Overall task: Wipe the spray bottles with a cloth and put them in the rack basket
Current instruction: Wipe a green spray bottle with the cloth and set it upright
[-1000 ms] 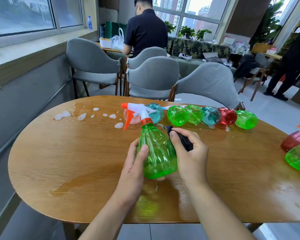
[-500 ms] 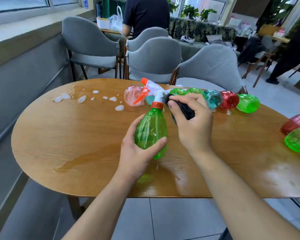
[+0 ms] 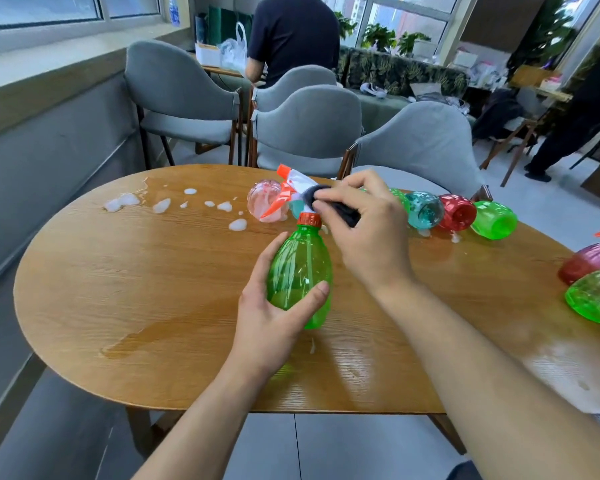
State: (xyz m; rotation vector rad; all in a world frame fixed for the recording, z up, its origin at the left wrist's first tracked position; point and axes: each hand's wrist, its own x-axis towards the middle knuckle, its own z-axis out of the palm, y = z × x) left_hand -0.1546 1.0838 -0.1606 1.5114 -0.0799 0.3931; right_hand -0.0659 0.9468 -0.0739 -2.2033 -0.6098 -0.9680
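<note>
Writing: none readable on any bottle; the blue-capped bottle on the window ledge carries a label, too small to read.
Held bottle: green spray bottle, upright with a slight tilt, lifted just above the desk near its front middle; red collar, white spray head with orange trigger and nozzle pointing left.
Left hand: left hand wraps the lower body of the green spray bottle, thumb across the front, fingers curled round behind.
Right hand: right hand pinches a dark cloth, fingers bent and clamped on it, pressing it against the white spray head just above the collar.
Row behind: bottles lying on their sides along the far edge, partly hidden by the right hand; pink bottle left of the spray head, then a teal bottle, red bottle and green bottle, touching one another.
Right edge: two more bottles cut off by the frame, a red one behind a green one.
Desk surface: oval wood, white foam blobs at far left, a wet streak in front of the left hand.
Surroundings: grey chairs beyond the desk; a person in a dark shirt seated at another table, back turned; potted plants by the far window.
Rack basket: not seen.
</note>
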